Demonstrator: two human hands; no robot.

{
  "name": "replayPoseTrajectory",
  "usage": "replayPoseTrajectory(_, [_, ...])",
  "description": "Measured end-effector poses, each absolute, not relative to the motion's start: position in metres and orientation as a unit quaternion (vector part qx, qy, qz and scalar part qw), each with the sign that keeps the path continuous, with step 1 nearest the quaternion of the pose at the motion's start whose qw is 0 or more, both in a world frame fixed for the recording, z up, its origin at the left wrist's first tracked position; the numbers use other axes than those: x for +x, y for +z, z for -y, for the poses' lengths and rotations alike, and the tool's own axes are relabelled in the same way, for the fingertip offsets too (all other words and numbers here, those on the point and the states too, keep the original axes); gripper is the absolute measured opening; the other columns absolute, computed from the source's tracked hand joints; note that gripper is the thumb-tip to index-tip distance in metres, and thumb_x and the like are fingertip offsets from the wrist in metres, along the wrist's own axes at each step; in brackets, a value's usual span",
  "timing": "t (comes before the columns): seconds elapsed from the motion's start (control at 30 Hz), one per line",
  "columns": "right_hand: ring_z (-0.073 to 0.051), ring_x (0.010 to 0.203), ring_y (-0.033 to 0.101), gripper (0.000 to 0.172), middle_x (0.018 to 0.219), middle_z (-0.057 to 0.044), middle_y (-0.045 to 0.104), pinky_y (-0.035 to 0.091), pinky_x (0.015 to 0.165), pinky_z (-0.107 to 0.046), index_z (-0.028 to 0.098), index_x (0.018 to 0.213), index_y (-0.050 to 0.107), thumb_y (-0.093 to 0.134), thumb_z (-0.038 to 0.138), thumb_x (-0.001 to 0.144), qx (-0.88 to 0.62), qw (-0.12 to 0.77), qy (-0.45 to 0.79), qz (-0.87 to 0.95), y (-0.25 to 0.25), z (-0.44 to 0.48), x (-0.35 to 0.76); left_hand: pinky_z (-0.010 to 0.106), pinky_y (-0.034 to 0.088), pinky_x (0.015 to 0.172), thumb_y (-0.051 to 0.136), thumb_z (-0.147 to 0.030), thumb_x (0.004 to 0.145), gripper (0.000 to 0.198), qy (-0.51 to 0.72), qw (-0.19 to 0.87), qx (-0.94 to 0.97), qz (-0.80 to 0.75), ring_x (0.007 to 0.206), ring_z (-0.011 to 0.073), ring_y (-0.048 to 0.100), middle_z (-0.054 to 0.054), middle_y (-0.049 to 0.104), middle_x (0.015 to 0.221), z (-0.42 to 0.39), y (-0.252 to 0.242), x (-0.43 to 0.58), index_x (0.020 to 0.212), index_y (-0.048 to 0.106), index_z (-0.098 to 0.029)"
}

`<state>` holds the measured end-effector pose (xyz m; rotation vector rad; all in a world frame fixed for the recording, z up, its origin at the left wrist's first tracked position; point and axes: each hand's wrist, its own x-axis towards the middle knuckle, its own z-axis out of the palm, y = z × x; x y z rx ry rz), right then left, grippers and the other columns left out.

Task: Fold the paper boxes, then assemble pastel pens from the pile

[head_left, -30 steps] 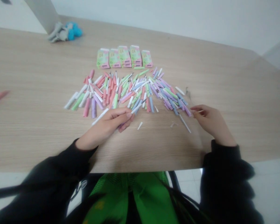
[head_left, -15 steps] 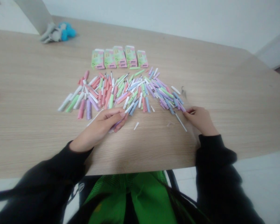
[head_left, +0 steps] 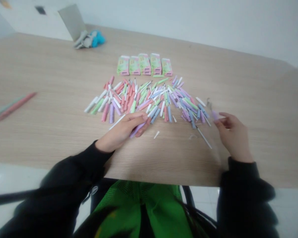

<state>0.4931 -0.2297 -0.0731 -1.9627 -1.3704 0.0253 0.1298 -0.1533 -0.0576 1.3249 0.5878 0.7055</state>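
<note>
A wide heap of pastel pen parts (head_left: 149,99) in pink, green, purple, blue and white lies spread across the wooden table (head_left: 52,132). My left hand (head_left: 124,129) rests at the heap's near edge, its fingers closed round a purple pen barrel (head_left: 137,129). My right hand (head_left: 232,134) hovers at the heap's right end and pinches a small purple cap (head_left: 215,115) between thumb and fingers. A thin white refill (head_left: 204,138) lies on the table between my hands, closer to the right one.
Several green and pink boxes (head_left: 145,64) stand in a row behind the heap. A grey and blue soft toy (head_left: 89,39) lies at the back left. Two long pens (head_left: 12,106) lie at the far left. Small white bits (head_left: 156,134) lie near the front edge.
My right hand has lifted away from the heap's right end with a purple cap in its fingers. My left hand keeps its hold on the purple barrel. The camera has swung left.
</note>
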Motion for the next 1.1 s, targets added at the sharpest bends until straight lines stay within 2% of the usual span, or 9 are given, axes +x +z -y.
replayPoseTrajectory(0.07, [-0.021,0.074,0.067,0.043,0.081,-0.003,0.072,0.055,0.075,-0.040,0.022,0.125,0.067,0.065,0.036,0.085,-0.693,0.460,0.057,0.552,-0.059,0.229,0.474,0.027,0.030,0.055,0.049,-0.031,0.102,0.035,0.316,0.693,0.594,-0.261,0.051,0.0100,0.040,-0.004,0.046,0.054,0.152,-0.059,0.130,0.070,0.054,-0.017])
replayPoseTrajectory(0.1, [-0.019,0.074,0.067,0.040,0.081,-0.001,0.071,0.056,0.077,-0.039,0.024,0.127,0.068,0.064,0.036,0.089,-0.661,0.496,0.080,0.558,-0.050,0.229,0.462,0.027,0.030,0.055,0.050,-0.032,0.102,0.034,0.313,0.690,0.598,-0.261,0.051,0.0098,0.039,-0.004,0.046,0.054,0.152,-0.060,0.130,0.072,0.055,-0.017])
replayPoseTrajectory(0.2, [-0.017,0.077,0.065,0.024,0.086,-0.001,0.071,0.057,0.079,-0.036,0.027,0.114,0.074,0.064,0.034,0.094,-0.585,0.546,0.139,0.583,-0.023,0.225,0.425,0.027,0.030,0.057,0.051,-0.034,0.102,0.036,0.297,0.676,0.625,-0.253,0.052,0.0092,0.039,-0.004,0.047,0.056,0.153,-0.061,0.129,0.071,0.055,-0.016])
replayPoseTrajectory(0.37, [-0.020,0.092,0.070,0.017,0.095,-0.002,0.074,0.057,0.090,-0.038,0.029,0.106,0.071,0.063,0.040,0.095,-0.472,0.610,0.254,0.584,0.001,0.210,0.380,0.027,0.032,0.061,0.049,-0.033,0.103,0.036,0.273,0.660,0.654,-0.250,0.056,0.0100,0.041,-0.004,0.047,0.059,0.155,-0.058,0.129,0.071,0.053,-0.017])
replayPoseTrajectory(0.5, [-0.021,0.102,0.071,0.018,0.101,-0.003,0.077,0.056,0.095,-0.041,0.028,0.104,0.068,0.062,0.043,0.096,-0.440,0.605,0.311,0.586,-0.007,0.198,0.361,0.028,0.032,0.062,0.047,-0.032,0.103,0.036,0.274,0.637,0.674,-0.256,0.057,0.0108,0.041,-0.005,0.046,0.059,0.155,-0.054,0.129,0.071,0.052,-0.017])
replayPoseTrajectory(0.77, [-0.021,0.105,0.072,0.016,0.108,-0.002,0.079,0.053,0.102,-0.043,0.025,0.091,0.069,0.059,0.035,0.097,-0.445,0.586,0.353,0.578,-0.021,0.193,0.346,0.028,0.033,0.065,0.045,-0.033,0.103,0.039,0.269,0.613,0.693,-0.267,0.058,0.0114,0.041,-0.004,0.045,0.058,0.157,-0.049,0.130,0.067,0.050,-0.018])
replayPoseTrajectory(0.97, [-0.022,0.111,0.070,0.017,0.113,-0.003,0.078,0.050,0.106,-0.046,0.025,0.096,0.069,0.059,0.039,0.098,-0.435,0.595,0.337,0.586,-0.024,0.189,0.344,0.028,0.035,0.069,0.045,-0.033,0.103,0.040,0.262,0.618,0.692,-0.265,0.060,0.0118,0.042,-0.004,0.045,0.059,0.157,-0.048,0.130,0.066,0.047,-0.018])
replayPoseTrajectory(1.1, [-0.021,0.103,0.071,0.021,0.116,-0.004,0.077,0.052,0.102,-0.043,0.025,0.101,0.071,0.059,0.042,0.098,-0.437,0.579,0.341,0.599,-0.028,0.190,0.343,0.027,0.034,0.064,0.046,-0.033,0.102,0.037,0.262,0.624,0.685,-0.269,0.059,0.0121,0.041,-0.004,0.044,0.058,0.158,-0.049,0.131,0.068,0.050,-0.018])
